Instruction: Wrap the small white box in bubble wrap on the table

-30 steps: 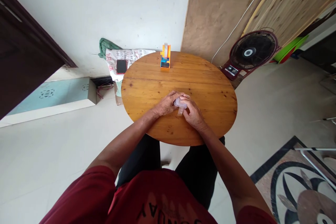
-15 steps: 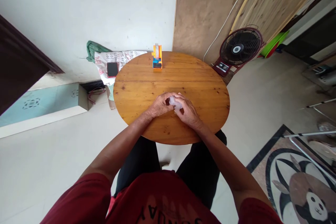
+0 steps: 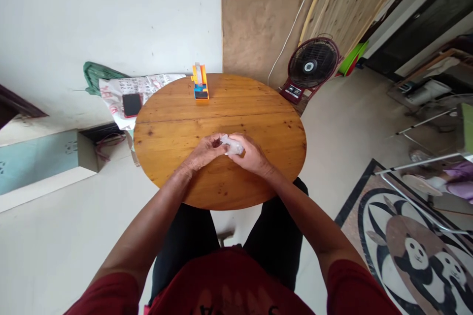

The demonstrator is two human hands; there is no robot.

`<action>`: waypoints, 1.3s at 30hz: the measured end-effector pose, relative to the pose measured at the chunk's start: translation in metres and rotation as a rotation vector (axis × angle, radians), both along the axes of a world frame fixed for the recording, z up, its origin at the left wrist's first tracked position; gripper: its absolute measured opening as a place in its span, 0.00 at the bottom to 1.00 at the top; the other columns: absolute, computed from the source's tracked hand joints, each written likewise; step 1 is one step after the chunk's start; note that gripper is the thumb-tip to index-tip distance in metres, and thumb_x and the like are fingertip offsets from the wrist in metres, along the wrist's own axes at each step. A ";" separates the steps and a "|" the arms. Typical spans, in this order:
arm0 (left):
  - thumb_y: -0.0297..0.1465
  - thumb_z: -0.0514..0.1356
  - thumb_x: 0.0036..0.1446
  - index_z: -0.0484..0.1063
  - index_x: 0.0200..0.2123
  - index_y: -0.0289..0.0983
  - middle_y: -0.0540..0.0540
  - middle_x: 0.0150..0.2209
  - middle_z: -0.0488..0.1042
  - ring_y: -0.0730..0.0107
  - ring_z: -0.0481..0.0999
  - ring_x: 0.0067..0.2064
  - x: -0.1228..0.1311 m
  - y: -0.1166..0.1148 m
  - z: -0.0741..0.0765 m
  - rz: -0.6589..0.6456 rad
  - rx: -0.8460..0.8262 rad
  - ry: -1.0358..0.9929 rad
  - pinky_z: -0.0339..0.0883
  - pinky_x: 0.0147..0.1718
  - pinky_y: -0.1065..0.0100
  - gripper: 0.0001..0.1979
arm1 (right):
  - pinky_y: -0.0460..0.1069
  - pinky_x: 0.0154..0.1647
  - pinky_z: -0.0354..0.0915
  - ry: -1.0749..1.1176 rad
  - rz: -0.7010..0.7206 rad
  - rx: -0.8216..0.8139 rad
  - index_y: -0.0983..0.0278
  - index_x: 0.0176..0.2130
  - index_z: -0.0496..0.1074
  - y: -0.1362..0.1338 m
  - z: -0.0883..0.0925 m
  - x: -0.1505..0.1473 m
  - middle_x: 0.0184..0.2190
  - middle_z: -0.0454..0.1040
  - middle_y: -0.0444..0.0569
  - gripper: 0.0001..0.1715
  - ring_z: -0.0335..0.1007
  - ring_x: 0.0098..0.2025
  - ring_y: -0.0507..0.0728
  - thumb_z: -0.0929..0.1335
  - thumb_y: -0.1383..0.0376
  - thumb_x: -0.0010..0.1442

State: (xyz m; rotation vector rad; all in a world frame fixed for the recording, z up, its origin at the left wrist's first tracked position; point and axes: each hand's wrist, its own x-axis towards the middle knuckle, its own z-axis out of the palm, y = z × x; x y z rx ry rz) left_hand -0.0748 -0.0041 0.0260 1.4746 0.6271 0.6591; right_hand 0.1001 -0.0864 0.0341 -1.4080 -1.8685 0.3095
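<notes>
Both of my hands rest together at the middle of a round wooden table (image 3: 273, 123). My left hand (image 3: 201, 152) and my right hand (image 3: 251, 155) are closed from either side on a small clear plastic piece (image 3: 232, 144), which looks like crumpled film or a little bag. Most of it is hidden by my fingers. At the far edge of the table stands a small orange and blue holder (image 3: 200, 85) with a pale upright strip in it.
A black standing fan (image 3: 309, 68) is on the floor beyond the table's right side. A printed sack with a dark phone-like object (image 3: 132, 104) lies left of the table. A panda rug (image 3: 410, 251) and metal frame lie to the right.
My head has turned to the right, so the table and hands sit further left in view. Both hands have stayed together on the plastic piece, working it slightly.
</notes>
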 end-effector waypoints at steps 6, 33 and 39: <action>0.48 0.68 0.51 0.75 0.53 0.36 0.42 0.48 0.79 0.53 0.76 0.50 -0.010 0.017 0.021 -0.221 0.016 0.190 0.68 0.50 0.58 0.30 | 0.51 0.43 0.68 0.363 0.049 -0.366 0.62 0.51 0.71 0.020 0.016 0.018 0.43 0.78 0.45 0.31 0.74 0.42 0.56 0.76 0.61 0.47; 0.42 0.76 0.42 0.73 0.55 0.35 0.39 0.50 0.78 0.58 0.77 0.50 0.031 0.049 -0.001 -0.178 -0.238 -0.147 0.69 0.53 0.58 0.37 | 0.59 0.53 0.72 0.688 0.103 -0.487 0.61 0.55 0.71 0.083 -0.004 0.051 0.50 0.79 0.53 0.40 0.77 0.50 0.63 0.79 0.56 0.44; 0.42 0.75 0.43 0.74 0.53 0.35 0.39 0.48 0.79 0.55 0.77 0.51 0.030 0.047 0.000 -0.136 -0.202 -0.145 0.70 0.52 0.57 0.35 | 0.61 0.54 0.72 0.714 0.064 -0.476 0.61 0.60 0.67 0.081 -0.006 0.046 0.53 0.78 0.55 0.46 0.76 0.52 0.65 0.79 0.54 0.46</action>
